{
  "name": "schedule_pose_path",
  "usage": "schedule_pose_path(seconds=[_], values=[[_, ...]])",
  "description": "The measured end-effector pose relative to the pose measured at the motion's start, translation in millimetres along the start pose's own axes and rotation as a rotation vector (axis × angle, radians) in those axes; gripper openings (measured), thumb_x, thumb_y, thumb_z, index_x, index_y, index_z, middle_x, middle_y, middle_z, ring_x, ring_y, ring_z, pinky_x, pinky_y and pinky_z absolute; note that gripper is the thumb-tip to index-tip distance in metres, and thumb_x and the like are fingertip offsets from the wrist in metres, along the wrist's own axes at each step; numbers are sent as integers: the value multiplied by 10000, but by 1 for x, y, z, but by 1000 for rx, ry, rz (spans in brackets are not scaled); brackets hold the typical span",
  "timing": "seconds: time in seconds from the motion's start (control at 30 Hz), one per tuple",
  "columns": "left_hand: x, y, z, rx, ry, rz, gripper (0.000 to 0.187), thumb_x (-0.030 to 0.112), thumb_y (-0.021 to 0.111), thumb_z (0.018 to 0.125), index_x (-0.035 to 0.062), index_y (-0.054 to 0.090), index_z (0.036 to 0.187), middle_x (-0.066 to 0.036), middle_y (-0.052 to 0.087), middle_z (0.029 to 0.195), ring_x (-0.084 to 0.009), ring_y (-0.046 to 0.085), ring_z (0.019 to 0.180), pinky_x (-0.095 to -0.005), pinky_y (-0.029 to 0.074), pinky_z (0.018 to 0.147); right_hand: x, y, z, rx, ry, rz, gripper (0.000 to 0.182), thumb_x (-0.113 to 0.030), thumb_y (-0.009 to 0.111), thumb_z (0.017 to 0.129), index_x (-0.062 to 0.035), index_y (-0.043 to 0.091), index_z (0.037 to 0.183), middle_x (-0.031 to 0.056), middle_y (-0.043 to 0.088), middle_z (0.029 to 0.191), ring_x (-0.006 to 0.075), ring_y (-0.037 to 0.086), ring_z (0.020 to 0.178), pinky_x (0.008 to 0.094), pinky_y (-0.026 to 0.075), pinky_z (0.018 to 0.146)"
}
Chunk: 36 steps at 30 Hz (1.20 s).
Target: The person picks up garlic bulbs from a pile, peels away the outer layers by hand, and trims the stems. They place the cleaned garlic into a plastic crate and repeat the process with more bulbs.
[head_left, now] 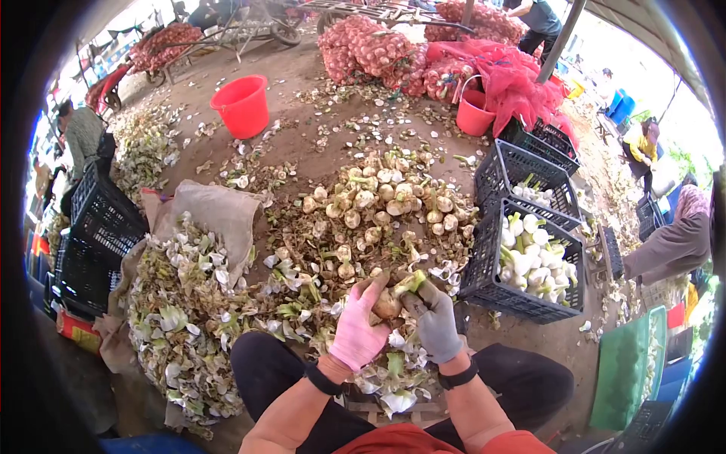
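Note:
My left hand (357,327), in a pink glove, and my right hand (434,324), in a grey glove, both grip one dirty bulb with a green stalk (392,299) just above my knees. A heap of unpeeled bulbs (378,200) lies on the ground straight ahead. Peeled white bulbs (531,253) fill a black crate (484,276) to my right. Peelings and husks (189,303) are piled on a sack to my left.
A second black crate (514,170) stands behind the first. A red bucket (242,104) and a pink bucket (474,113) sit farther off, with red mesh sacks (374,49) behind. Black crates (94,242) stand at left. Other people work at the left and right edges.

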State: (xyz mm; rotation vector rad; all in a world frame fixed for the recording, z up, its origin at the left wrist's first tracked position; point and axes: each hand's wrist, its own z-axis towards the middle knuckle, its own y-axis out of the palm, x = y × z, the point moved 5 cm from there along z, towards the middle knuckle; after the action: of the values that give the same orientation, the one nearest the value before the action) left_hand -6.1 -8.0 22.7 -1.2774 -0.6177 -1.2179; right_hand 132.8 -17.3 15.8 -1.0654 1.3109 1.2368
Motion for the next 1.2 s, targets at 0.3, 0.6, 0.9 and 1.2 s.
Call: schedule_pose_path(seconds=[0.3,0.6,0.9,1.2], values=[[-31,13,-5,-105,-538,-1116,520,251,605,913,24,399,1333,-141,528,1272,-207,601,1072,-377,535,896,4,-20,-1,102,-80,-130,257,111,530,870,38,627,1097,28,674,976,67,595,876,232,483,802],[-22,19,-3,-201,-514,-1155,629,398,632,903,41,374,1351,-107,576,1199,-213,621,1042,-357,536,885,12,-34,-11,98,195,310,252,56,562,898,49,614,1145,58,670,1057,109,631,933,238,502,828],[-5,12,-3,-339,-464,-864,704,65,769,752,4,416,1359,-74,578,1188,-161,577,1072,-293,494,918,-12,-38,10,159,-83,-277,206,106,590,799,18,666,970,66,665,779,87,601,713,242,485,662],[-14,27,-11,-477,-565,-994,748,49,767,740,-12,364,1367,-85,537,1259,-178,535,1158,-332,452,980,45,-67,30,35,-114,-829,271,40,574,731,-35,676,970,160,679,940,341,642,873,375,503,762]])
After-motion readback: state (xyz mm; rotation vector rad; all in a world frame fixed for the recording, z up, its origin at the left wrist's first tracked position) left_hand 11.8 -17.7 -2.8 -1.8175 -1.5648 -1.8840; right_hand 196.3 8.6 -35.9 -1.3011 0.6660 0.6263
